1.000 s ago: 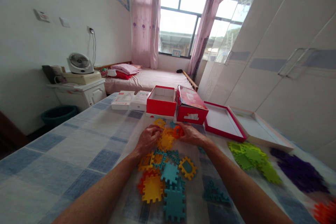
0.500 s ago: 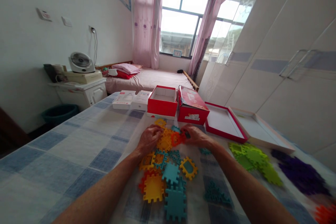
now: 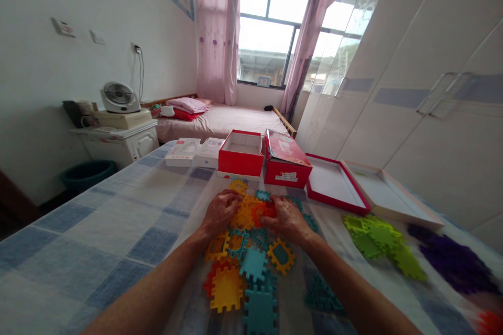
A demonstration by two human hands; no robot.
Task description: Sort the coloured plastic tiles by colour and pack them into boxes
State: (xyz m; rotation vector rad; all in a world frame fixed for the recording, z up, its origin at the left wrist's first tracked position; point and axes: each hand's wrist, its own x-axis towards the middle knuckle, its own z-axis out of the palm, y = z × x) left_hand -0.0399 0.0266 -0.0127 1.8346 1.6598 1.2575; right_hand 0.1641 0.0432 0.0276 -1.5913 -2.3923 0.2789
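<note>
A heap of interlocking foam puzzle tiles (image 3: pixel 251 251) in yellow, orange, teal and red lies on the checked tablecloth (image 3: pixel 118 225) before me. My left hand (image 3: pixel 219 213) rests curled on an orange-yellow tile (image 3: pixel 242 215) at the far end of the heap. My right hand (image 3: pixel 286 219) lies beside it, fingers bent over a red-orange tile (image 3: pixel 264 210). The two hands nearly touch above these pieces. A big yellow tile (image 3: pixel 226 289) and a teal tile (image 3: pixel 260 312) sit nearest to me.
Two red boxes (image 3: pixel 240 154) (image 3: pixel 285 158) and a flat red-rimmed lid (image 3: pixel 334 183) stand past the heap, with white cartons (image 3: pixel 184 151) to their left. Green tiles (image 3: pixel 379 243) and purple tiles (image 3: pixel 451 264) lie at right. White wardrobe doors (image 3: pixel 432 94) run along the right side.
My right hand has drawn in toward me and leftward with the red-orange tile, closing on the left hand. The left hand has stayed on the orange-yellow tile.
</note>
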